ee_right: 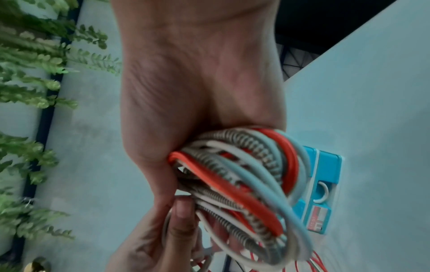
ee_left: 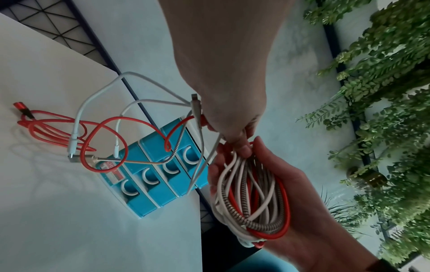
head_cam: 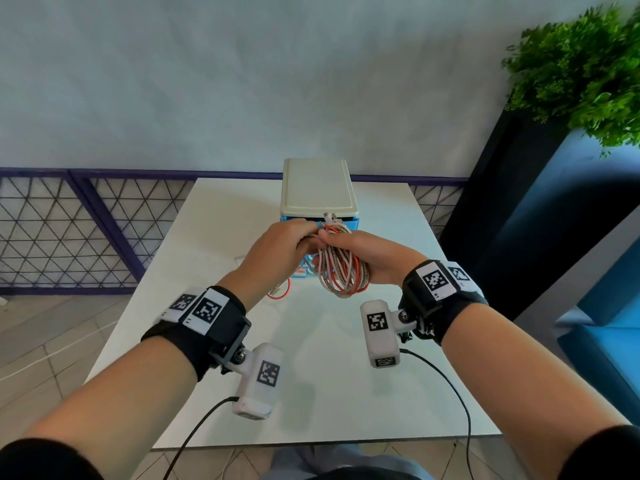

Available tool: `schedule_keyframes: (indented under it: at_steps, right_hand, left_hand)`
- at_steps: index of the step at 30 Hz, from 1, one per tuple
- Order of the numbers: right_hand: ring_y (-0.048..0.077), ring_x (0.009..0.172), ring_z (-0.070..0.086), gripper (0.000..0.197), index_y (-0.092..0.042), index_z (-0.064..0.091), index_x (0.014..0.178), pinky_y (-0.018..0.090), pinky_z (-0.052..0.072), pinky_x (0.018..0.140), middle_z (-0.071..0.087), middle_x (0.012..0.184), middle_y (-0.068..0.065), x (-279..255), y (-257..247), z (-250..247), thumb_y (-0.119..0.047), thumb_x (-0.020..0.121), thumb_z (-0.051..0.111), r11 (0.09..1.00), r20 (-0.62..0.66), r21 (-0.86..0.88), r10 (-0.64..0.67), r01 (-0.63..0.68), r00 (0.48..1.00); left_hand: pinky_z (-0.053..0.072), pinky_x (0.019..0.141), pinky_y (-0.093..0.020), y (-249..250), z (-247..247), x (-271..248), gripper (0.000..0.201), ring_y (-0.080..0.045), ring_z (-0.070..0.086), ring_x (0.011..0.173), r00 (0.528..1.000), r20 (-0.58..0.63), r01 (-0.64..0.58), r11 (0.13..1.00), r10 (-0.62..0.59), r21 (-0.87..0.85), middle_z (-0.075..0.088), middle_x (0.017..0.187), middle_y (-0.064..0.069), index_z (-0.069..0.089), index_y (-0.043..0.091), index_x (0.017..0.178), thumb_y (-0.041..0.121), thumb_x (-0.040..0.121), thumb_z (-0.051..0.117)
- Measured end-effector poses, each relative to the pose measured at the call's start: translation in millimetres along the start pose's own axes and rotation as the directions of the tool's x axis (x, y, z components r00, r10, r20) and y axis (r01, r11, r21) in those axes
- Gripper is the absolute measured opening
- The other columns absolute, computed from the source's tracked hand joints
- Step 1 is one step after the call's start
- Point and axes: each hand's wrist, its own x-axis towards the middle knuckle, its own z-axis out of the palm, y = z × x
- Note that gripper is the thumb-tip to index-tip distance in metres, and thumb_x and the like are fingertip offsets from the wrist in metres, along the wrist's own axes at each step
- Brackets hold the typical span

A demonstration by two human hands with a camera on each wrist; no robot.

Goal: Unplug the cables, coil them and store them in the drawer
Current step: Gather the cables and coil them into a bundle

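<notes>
A coil of white, red and braided cables (head_cam: 341,271) sits in my right hand (head_cam: 360,251), whose fingers curl round it just in front of the blue drawer unit (head_cam: 354,224). My left hand (head_cam: 284,244) pinches the strands at the top of the coil. The left wrist view shows the coil (ee_left: 253,202) in the right palm (ee_left: 291,193) while the left fingers (ee_left: 235,136) grip several strands. Loose cable ends (ee_left: 76,139) trail over the table and across the drawer unit (ee_left: 158,176), whose drawers look shut. The right wrist view is filled by the coil (ee_right: 244,174).
The drawer unit has a white top (head_cam: 318,188) and stands at the far middle of the white table (head_cam: 311,375). A green plant (head_cam: 581,74) on a dark stand and a blue seat (head_cam: 606,341) are to the right. A lattice railing (head_cam: 69,237) runs behind.
</notes>
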Motion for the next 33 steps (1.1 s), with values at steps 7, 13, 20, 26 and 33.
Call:
schedule_keyframes:
  at_steps: [7,13,20,26,33]
  right_hand:
    - [0.021,0.067,0.067,0.027,-0.006,0.057,0.104,0.039,0.057,0.076,0.064,0.07,0.008,1,9,3,-0.03,0.099,0.048,0.988,0.051,0.155,-0.012,0.004,0.999]
    - [0.007,0.047,0.043,0.015,-0.013,0.058,0.099,0.019,0.043,0.05,0.039,0.059,-0.002,2,14,2,-0.027,0.097,0.054,0.992,-0.078,0.01,-0.123,0.124,0.989]
    - [0.01,0.046,0.044,0.017,-0.012,0.053,0.082,0.035,0.059,0.066,0.042,0.054,-0.001,2,10,-3,-0.02,0.096,0.058,0.965,-0.144,-0.19,-0.21,0.181,0.967]
    - [0.011,0.045,0.046,0.024,-0.015,0.052,0.072,0.029,0.047,0.056,0.047,0.052,-0.002,8,14,-16,-0.018,0.094,0.061,0.957,-0.267,-0.2,-0.26,0.21,0.928]
    - [0.008,0.044,0.043,0.018,-0.014,0.048,0.083,0.027,0.043,0.057,0.043,0.057,-0.001,5,-3,-33,-0.019,0.094,0.061,0.963,-0.396,-0.068,-0.267,0.262,0.879]
  left_hand:
    - [0.045,0.057,-0.009,-4,-2,4,0.011,0.004,0.062,0.06,0.977,0.035,0.214,0.948,-0.212,-0.236,0.065,0.067,0.009,0.066,0.01,0.084,0.02,0.086,0.064]
    - [0.056,0.056,-0.021,-2,-8,1,0.032,-0.01,0.066,0.059,0.738,0.506,0.658,0.306,-0.447,-0.688,0.061,0.06,0.002,0.054,0.012,0.089,0.034,0.071,0.07]
    - [0.051,0.069,-0.024,0,-10,-3,0.021,-0.007,0.044,0.05,0.643,0.714,0.766,0.242,-0.276,-0.596,0.043,0.057,0.006,0.053,0.016,0.098,0.036,0.097,0.046]
    - [0.047,0.087,-0.028,-5,-11,-11,0.021,-0.011,0.063,0.089,0.538,0.824,0.68,0.668,-0.175,-0.303,0.072,0.094,0.0,0.057,0.012,0.092,0.031,0.096,0.049]
    - [0.047,0.077,-0.016,-20,14,-46,0.017,-0.011,0.061,0.081,0.623,0.751,0.502,0.848,-0.22,-0.168,0.069,0.082,0.004,0.058,0.016,0.084,0.02,0.097,0.049]
